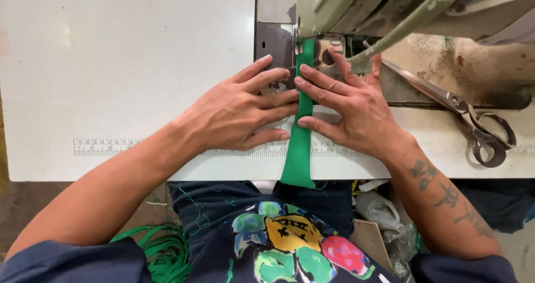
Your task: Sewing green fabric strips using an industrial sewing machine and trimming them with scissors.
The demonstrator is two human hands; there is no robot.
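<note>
Green fabric strip (299,132), narrow and flat, running straight between both hands from under the sewing machine head (356,4) down over the near table edge toward the lap. Pinned from either side: left hand (239,113) flat on the table just left of the strip, fingers spread and extended, fingertips (285,99) touching or just meeting the strip's left edge; right hand (356,110) flat just right of it, fingertips (301,82) pressing onto the strip's right edge. Neither hand clenched, neither wrapped around anything; both open-palmed, pressing down rather than gripping. Far end of the strip under the presser foot, just beyond the fingertips, lying over the dark metal bed plate (273,40).

Beyond the right hand and off to its right, a pair of metal scissors (468,116), blades closed, lying on the worn, stained part of the table, well apart from the strip. Under both hands, a white table surface (111,66) with a printed ruler scale (106,146) along the near edge, passing beneath the wrists. Below the table edge, near the left forearm, a loose heap of more green strips (161,249); near the right forearm, a clear plastic bottle (379,210) among clutter. Room beyond not visible.
</note>
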